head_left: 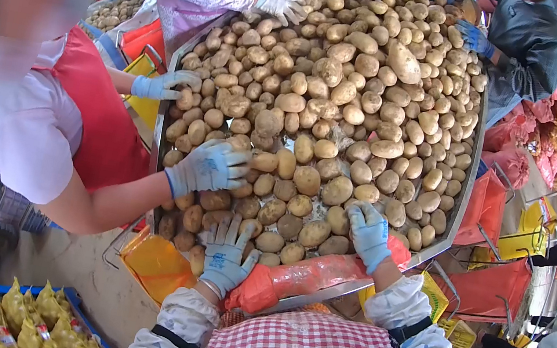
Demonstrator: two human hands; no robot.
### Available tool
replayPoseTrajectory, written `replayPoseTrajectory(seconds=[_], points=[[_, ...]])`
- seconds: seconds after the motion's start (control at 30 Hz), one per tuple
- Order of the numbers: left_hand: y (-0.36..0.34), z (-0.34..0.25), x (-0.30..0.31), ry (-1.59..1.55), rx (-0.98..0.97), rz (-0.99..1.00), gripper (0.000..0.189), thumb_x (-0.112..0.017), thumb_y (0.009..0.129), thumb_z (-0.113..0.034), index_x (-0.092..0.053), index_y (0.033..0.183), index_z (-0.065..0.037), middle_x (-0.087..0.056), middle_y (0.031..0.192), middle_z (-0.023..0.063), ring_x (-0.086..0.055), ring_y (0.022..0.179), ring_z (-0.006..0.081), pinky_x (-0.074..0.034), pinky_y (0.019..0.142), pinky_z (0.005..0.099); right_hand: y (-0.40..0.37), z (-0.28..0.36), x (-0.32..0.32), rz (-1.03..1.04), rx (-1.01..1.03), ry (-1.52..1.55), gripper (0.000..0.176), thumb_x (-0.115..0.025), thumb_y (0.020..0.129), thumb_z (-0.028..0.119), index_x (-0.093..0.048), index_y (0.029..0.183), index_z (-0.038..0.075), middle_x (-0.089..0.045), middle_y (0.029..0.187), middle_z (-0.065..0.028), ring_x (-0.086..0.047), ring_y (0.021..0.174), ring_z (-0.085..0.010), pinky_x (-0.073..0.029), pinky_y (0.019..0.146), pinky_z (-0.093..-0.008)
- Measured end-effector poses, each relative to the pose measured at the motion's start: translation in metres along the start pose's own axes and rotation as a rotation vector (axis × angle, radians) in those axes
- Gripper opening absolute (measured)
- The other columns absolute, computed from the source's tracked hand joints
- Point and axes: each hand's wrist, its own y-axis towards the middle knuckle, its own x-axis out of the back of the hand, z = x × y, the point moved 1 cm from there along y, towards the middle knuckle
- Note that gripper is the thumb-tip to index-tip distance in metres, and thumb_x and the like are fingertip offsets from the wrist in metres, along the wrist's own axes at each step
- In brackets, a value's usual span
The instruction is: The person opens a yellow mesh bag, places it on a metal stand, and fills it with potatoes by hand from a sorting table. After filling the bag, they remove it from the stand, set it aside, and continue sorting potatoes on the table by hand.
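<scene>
- At the near edge of the big grey metal tray [473, 171], the left hand [226, 258] in a pale blue glove lies open, with its fingers spread wide over the brown potatoes [351, 97]
- On the other side, the right hand [369, 236] in a blue glove rests palm down on the potatoes near the rim. Its fingers are bent a little, but I cannot tell if it grips one
- Between the two hands, a red and orange plastic bag [305, 277] lies across the tray's edge, just under the right wrist
- The potatoes fill the tray in one heaped pile, and the closest ones touch both hands
- I think the job goes best if each hand takes one potato from the top of the pile, not from under it, so the heap does not roll
- Close the fingers all the way round a potato before you lift it, since the gloves may slip on dusty skin
- Keep the bag's mouth close and open, so the way from pile to bag is short
- Another person's gloved hand [209, 168] works just beside the left hand, so stay on the near side and do not bump it
</scene>
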Motion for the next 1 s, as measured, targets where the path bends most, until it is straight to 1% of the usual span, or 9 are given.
replayPoseTrajectory(seconds=[0.17, 0.3, 0.37, 0.5, 0.63, 0.7, 0.83, 0.87, 1.0], points=[[-0.017, -0.004, 0.012, 0.055, -0.021, -0.007, 0.061, -0.056, 0.083, -0.031, -0.042, 0.139, -0.01, -0.039, 0.143, 0.0188, -0.036, 0.131, 0.0371, -0.022, 0.11, 0.0526, -0.019, 0.005, -0.019, 0.201, 0.533, -0.841, 0.033, -0.058, 0.085, 0.025, -0.062, 0.113, 0.007, -0.057, 0.12, -0.0183, -0.054, 0.11, -0.0357, -0.04, 0.096, -0.0488], [-0.017, -0.023, 0.026, -0.028, 0.252, 0.083, 0.056, -0.054, 0.086, -0.035, -0.045, 0.137, -0.013, -0.04, 0.142, 0.0183, -0.035, 0.132, 0.0368, -0.026, 0.108, 0.0523, -0.022, -0.002, -0.029, 0.372, 0.594, -0.792, 0.041, -0.06, 0.083, 0.03, -0.06, 0.116, 0.008, -0.05, 0.13, -0.0188, -0.047, 0.119, -0.036, -0.034, 0.102, -0.05], [0.004, -0.048, 0.035, 0.051, 0.144, -0.148, 0.058, -0.053, 0.087, -0.037, -0.043, 0.139, -0.014, -0.036, 0.145, 0.0187, -0.032, 0.135, 0.0369, -0.023, 0.11, 0.0518, -0.016, -0.005, -0.036, 0.46, 0.661, -0.636, 0.039, -0.06, 0.082, 0.033, -0.061, 0.114, 0.01, -0.056, 0.122, -0.017, -0.051, 0.113, -0.0352, -0.038, 0.098, -0.0474], [0.009, -0.021, -0.001, 0.092, 0.18, -0.102, 0.063, -0.057, 0.083, -0.035, -0.04, 0.141, -0.014, -0.037, 0.144, 0.0187, -0.029, 0.136, 0.0392, -0.019, 0.112, 0.0513, 0.006, 0.012, -0.027, 0.387, 0.534, -0.695, 0.038, -0.059, 0.083, 0.037, -0.062, 0.113, 0.013, -0.059, 0.115, -0.0147, -0.054, 0.108, -0.0333, -0.041, 0.092, -0.045], [-0.015, -0.009, 0.025, 0.057, 0.223, 0.004, 0.06, -0.057, 0.081, -0.03, -0.044, 0.137, -0.01, -0.041, 0.14, 0.0193, -0.037, 0.13, 0.04, -0.026, 0.109, 0.0519, 0.004, 0.015, -0.033, 0.665, 0.403, -1.089, 0.04, -0.054, 0.086, 0.039, -0.06, 0.118, 0.015, -0.06, 0.113, -0.0146, -0.055, 0.105, -0.0306, -0.042, 0.087, -0.0416], [-0.009, -0.014, 0.038, 0.007, 0.247, -0.013, 0.059, -0.057, 0.081, -0.029, -0.045, 0.134, -0.007, -0.043, 0.137, 0.0199, -0.04, 0.126, 0.0414, -0.029, 0.106, 0.0526, -0.002, -0.005, -0.049, 0.523, 0.588, -1.07, 0.042, -0.053, 0.087, 0.04, -0.059, 0.12, 0.015, -0.061, 0.113, -0.0154, -0.055, 0.107, -0.0315, -0.042, 0.089, -0.043], [0.024, -0.037, 0.033, -0.005, 0.12, -0.068, 0.061, -0.057, 0.082, -0.035, -0.044, 0.135, -0.007, -0.039, 0.141, 0.0208, -0.037, 0.127, 0.0439, -0.026, 0.108, 0.0523, 0.009, 0.018, -0.07, 0.75, 0.355, -0.6, 0.039, -0.059, 0.086, 0.032, -0.057, 0.121, 0.015, -0.061, 0.112, -0.0182, -0.057, 0.107, -0.0352, -0.043, 0.091, -0.0445], [0.019, -0.028, 0.019, 0.014, 0.13, -0.093, 0.06, -0.057, 0.083, -0.036, -0.045, 0.135, -0.008, -0.038, 0.141, 0.0211, -0.036, 0.128, 0.0441, -0.026, 0.108, 0.0523, 0.011, 0.013, -0.068, 0.62, 0.407, -0.352, 0.043, -0.061, 0.084, 0.033, -0.057, 0.121, 0.011, -0.06, 0.107, -0.0169, -0.057, 0.098, -0.0371, -0.046, 0.086, -0.0451], [-0.012, -0.002, 0.017, 0.101, 0.139, -0.062, 0.051, -0.057, 0.082, -0.037, -0.053, 0.125, -0.009, -0.045, 0.133, 0.0192, -0.044, 0.119, 0.0398, -0.029, 0.102, 0.0529, 0.052, 0.03, -0.057, 0.11, 0.545, -0.546, 0.048, -0.065, 0.081, 0.032, -0.057, 0.12, 0.006, -0.061, 0.109, -0.0154, -0.057, 0.098, -0.0364, -0.046, 0.086, -0.0445]])
